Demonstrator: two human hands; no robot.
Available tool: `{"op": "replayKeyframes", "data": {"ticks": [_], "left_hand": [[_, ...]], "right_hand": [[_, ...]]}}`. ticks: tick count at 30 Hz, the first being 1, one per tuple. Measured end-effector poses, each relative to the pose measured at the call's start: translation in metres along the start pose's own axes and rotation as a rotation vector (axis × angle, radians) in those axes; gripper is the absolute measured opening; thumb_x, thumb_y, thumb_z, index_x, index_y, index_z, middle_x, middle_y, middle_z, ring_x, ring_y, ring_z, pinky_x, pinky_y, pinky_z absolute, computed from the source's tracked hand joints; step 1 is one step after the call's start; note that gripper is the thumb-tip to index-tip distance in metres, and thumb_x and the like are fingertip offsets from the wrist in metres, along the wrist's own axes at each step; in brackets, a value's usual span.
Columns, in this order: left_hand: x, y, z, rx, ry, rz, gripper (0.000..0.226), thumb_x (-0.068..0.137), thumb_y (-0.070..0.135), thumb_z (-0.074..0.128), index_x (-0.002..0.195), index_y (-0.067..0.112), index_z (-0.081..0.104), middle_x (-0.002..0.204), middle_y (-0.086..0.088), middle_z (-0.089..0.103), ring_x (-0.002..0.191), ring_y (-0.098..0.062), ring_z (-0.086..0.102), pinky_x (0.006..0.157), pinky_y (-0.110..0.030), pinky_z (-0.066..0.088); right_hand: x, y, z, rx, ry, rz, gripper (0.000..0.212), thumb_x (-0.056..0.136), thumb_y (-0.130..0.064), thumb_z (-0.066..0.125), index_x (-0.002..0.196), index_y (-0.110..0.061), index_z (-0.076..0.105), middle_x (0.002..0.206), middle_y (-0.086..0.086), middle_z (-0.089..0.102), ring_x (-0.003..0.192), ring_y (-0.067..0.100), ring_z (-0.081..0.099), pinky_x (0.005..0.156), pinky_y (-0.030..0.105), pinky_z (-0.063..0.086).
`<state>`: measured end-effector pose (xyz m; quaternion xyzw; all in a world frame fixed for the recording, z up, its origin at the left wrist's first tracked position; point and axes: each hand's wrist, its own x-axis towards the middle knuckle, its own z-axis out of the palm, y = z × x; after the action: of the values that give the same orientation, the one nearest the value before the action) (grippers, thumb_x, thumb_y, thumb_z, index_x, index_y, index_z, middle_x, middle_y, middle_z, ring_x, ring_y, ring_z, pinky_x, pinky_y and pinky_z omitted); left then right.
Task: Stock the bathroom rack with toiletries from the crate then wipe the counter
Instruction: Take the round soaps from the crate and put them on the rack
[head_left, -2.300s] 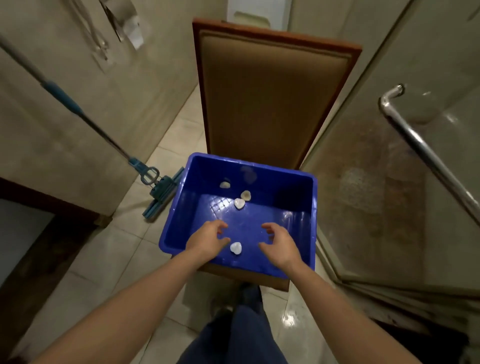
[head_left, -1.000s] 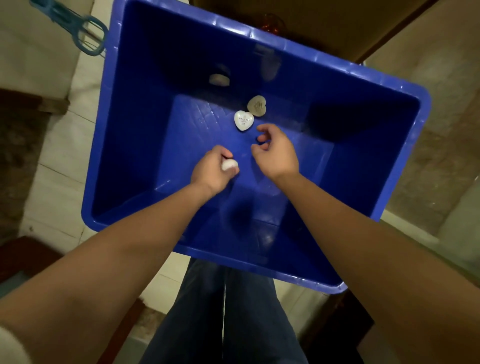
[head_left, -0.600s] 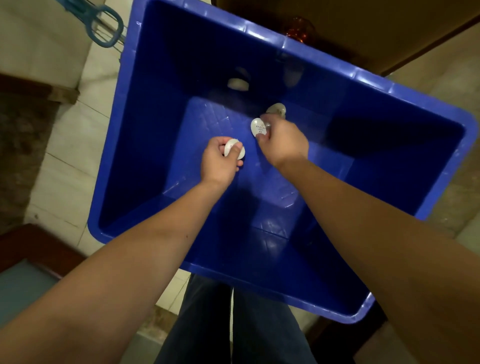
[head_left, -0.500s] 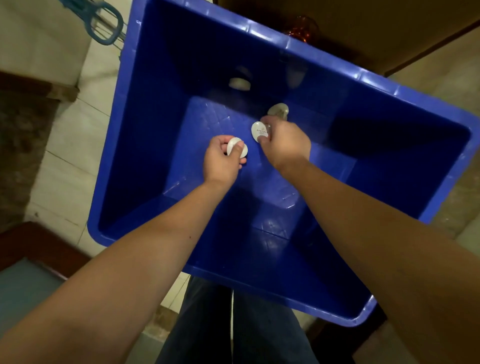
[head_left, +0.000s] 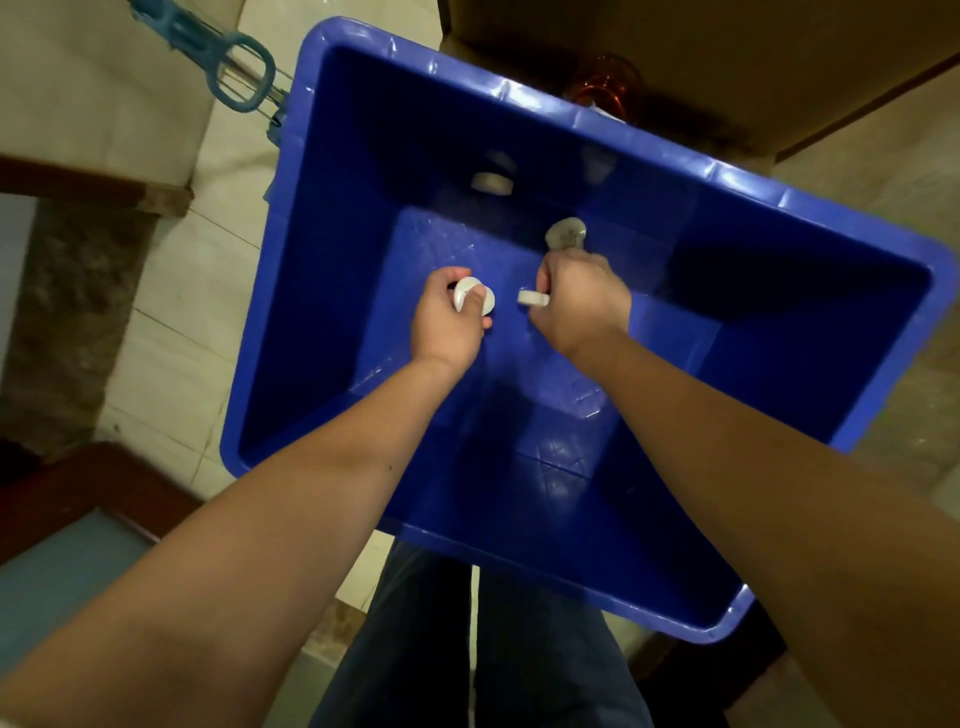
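A: Hand status?
B: Both are inside the blue crate (head_left: 332, 291), low over the middle of its floor. The left hand (head_left: 447, 325) is curled, thumb and fingers pinching 1 small white toiletry, the left piece (head_left: 469, 295). The right hand (head_left: 584, 304) is curled too, pinching a 2nd, the right piece (head_left: 532, 298), which shows edge-on at its fingertips.
A: Are the hands touching?
B: No. They sit just beside each other, and the 2 held pieces face across the gap. Can't tell if either piece is off the crate floor.
A: Anything else in the crate?
B: 2 more white ones. The loose piece (head_left: 566, 232) lies on the crate floor just beyond the right knuckles. Contact with that hand: cannot tell. The far piece (head_left: 491, 182) sits at the foot of the crate's far wall.
A: Outside the crate?
B: A blue mop head (head_left: 234, 67) past its far-left corner, and the person's dark trousers (head_left: 493, 654) below its near rim.
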<state>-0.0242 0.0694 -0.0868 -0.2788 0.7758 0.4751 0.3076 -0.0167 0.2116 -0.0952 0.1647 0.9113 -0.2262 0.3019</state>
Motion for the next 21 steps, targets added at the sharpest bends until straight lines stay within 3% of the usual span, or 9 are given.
{"op": "replayKeyframes", "data": {"ticks": [5, 7, 11, 16, 19, 21], "left_hand": [[-0.014, 0.011, -0.009, 0.046, -0.016, 0.005, 0.021, 0.097, 0.018, 0.054, 0.118, 0.017, 0.056, 0.102, -0.001, 0.060, 0.097, -0.026, 0.066, 0.092, -0.045, 0.053], [-0.019, 0.017, -0.011, 0.049, -0.027, 0.009, 0.021, 0.097, 0.017, 0.055, 0.117, 0.016, 0.056, 0.098, 0.002, 0.059, 0.097, -0.025, 0.066, 0.092, -0.046, 0.053], [-0.020, 0.021, -0.012, 0.071, -0.061, 0.049, 0.018, 0.096, 0.018, 0.056, 0.114, 0.019, 0.056, 0.097, 0.004, 0.059, 0.097, -0.025, 0.065, 0.091, -0.046, 0.053], [-0.004, 0.001, -0.023, 0.138, -0.066, 0.068, 0.019, 0.095, 0.017, 0.055, 0.115, 0.018, 0.055, 0.101, 0.000, 0.059, 0.097, -0.028, 0.065, 0.089, -0.045, 0.054], [0.003, -0.016, -0.034, 0.136, -0.082, 0.027, 0.020, 0.096, 0.018, 0.054, 0.115, 0.020, 0.054, 0.108, -0.002, 0.061, 0.096, -0.028, 0.067, 0.090, -0.044, 0.054], [0.006, -0.026, -0.039, 0.132, -0.080, 0.016, 0.021, 0.096, 0.018, 0.054, 0.117, 0.019, 0.055, 0.111, -0.004, 0.062, 0.098, -0.028, 0.066, 0.091, -0.044, 0.054]], "right_hand": [[-0.026, 0.003, -0.014, 0.198, -0.018, 0.102, 0.006, 0.086, -0.017, 0.055, 0.087, -0.023, 0.056, 0.089, -0.003, 0.065, 0.087, 0.024, 0.058, 0.064, 0.030, 0.039], [-0.036, 0.003, -0.020, 0.232, -0.007, 0.124, 0.020, 0.082, -0.010, 0.051, 0.095, -0.024, 0.057, 0.093, -0.004, 0.067, 0.090, 0.023, 0.059, 0.064, 0.030, 0.042], [-0.040, 0.002, -0.016, 0.311, -0.015, 0.122, 0.039, 0.084, -0.020, 0.063, 0.121, -0.027, 0.053, 0.114, -0.006, 0.062, 0.104, 0.018, 0.057, 0.071, 0.028, 0.038], [-0.035, -0.006, 0.017, 0.292, -0.101, 0.071, 0.057, 0.083, -0.028, 0.069, 0.135, -0.026, 0.047, 0.134, 0.000, 0.048, 0.119, 0.020, 0.053, 0.088, 0.036, 0.050], [-0.036, -0.013, 0.040, 0.191, -0.116, 0.103, 0.062, 0.081, -0.027, 0.071, 0.137, -0.027, 0.045, 0.133, 0.003, 0.041, 0.116, 0.025, 0.050, 0.082, 0.037, 0.050], [-0.036, -0.015, 0.051, 0.139, -0.040, 0.117, 0.051, 0.084, -0.016, 0.065, 0.133, -0.024, 0.051, 0.129, 0.006, 0.041, 0.116, 0.028, 0.047, 0.077, 0.035, 0.046]]}}
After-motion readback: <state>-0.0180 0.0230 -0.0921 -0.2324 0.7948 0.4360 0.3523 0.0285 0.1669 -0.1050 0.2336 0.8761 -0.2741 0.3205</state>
